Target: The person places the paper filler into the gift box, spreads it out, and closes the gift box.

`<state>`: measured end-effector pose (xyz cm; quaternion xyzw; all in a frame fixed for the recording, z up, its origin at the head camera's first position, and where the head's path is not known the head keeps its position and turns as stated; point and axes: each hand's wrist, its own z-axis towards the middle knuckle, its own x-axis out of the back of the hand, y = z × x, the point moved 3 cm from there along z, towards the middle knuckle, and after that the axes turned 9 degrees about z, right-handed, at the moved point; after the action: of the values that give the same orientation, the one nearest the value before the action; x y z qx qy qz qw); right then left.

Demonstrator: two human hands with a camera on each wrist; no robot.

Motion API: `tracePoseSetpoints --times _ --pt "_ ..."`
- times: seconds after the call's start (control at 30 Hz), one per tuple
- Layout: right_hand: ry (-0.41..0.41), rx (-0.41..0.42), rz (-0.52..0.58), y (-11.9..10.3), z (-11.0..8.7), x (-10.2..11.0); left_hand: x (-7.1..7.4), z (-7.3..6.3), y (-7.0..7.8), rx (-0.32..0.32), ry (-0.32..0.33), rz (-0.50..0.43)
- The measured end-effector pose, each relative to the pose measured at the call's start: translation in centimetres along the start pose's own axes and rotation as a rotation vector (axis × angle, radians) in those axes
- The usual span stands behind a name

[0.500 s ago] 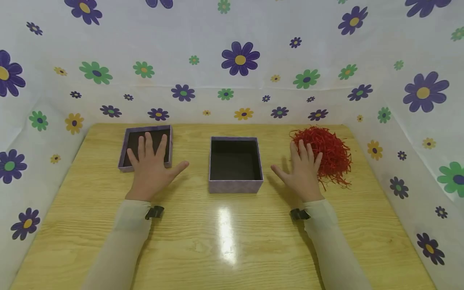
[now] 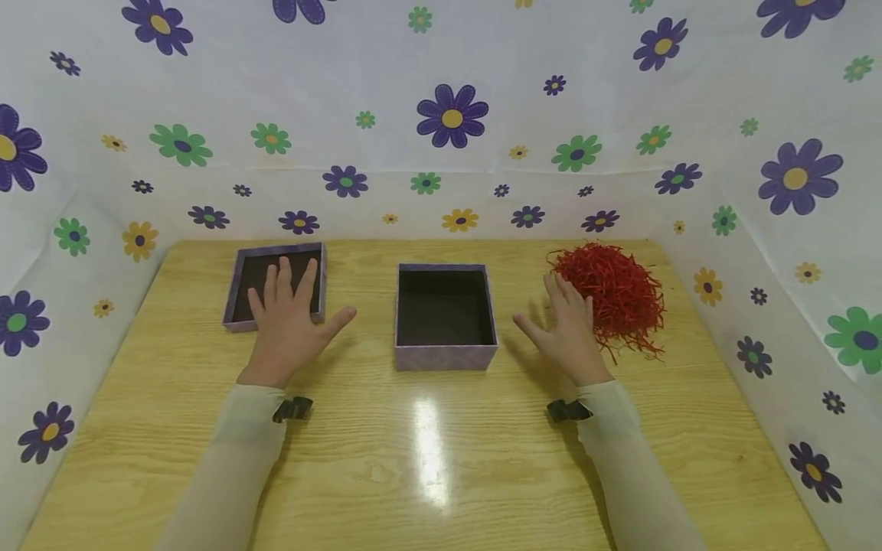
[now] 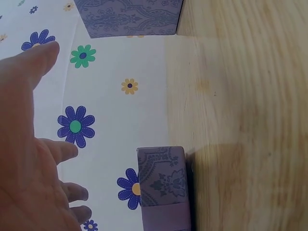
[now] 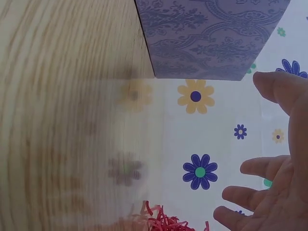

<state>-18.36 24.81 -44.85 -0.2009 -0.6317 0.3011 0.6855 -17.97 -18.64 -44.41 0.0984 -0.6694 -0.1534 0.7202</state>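
Observation:
A square purple patterned box with a dark inside stands open-topped at the middle of the table. To its left lies a shallow box lid, inside up, with the same purple pattern. My left hand hovers over the lid's near edge, fingers spread, holding nothing. At the right, a heap of red shredded paper lies on the table. Beside its left edge is my right hand, thumb apart and fingers slightly bent, with nothing in it. In the left wrist view, the lid sits apart from the fingers.
The light wooden table reaches to a white cloth printed with flowers, which hangs at the back and both sides. A black band is around the left wrist, another black band around the right.
The right hand's fingers have drawn closer together and bent a little near the shredded paper. My left hand stays almost still over the lid. The head view has shifted slightly.

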Motion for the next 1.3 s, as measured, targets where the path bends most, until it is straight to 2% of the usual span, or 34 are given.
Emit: tracePoseSetpoints --times 0.23,0.57,0.73,0.97,1.2,1.3 --pt "-0.011 -0.022 0.112 -0.4 -0.1 0.1 -0.1 0.1 0.2 -0.013 0.0 -0.038" --pt "-0.041 -0.048 0.199 -0.6 -0.4 0.3 -0.4 0.1 0.5 -0.027 -0.022 -0.083" --pt "-0.075 -0.05 0.27 -0.7 -0.3 0.1 -0.6 0.0 0.9 -0.049 -0.036 -0.178" --pt "-0.086 -0.025 0.436 -1.2 -0.1 -0.6 -1.3 0.1 1.9 -0.082 -0.052 -0.407" --pt "-0.12 -0.013 0.588 -2.5 0.2 -1.0 -1.4 0.4 3.3 -0.082 -0.04 -0.475" --pt "-0.141 -0.007 0.603 -2.9 0.4 -1.2 -1.5 0.6 3.8 -0.089 -0.084 -0.582"
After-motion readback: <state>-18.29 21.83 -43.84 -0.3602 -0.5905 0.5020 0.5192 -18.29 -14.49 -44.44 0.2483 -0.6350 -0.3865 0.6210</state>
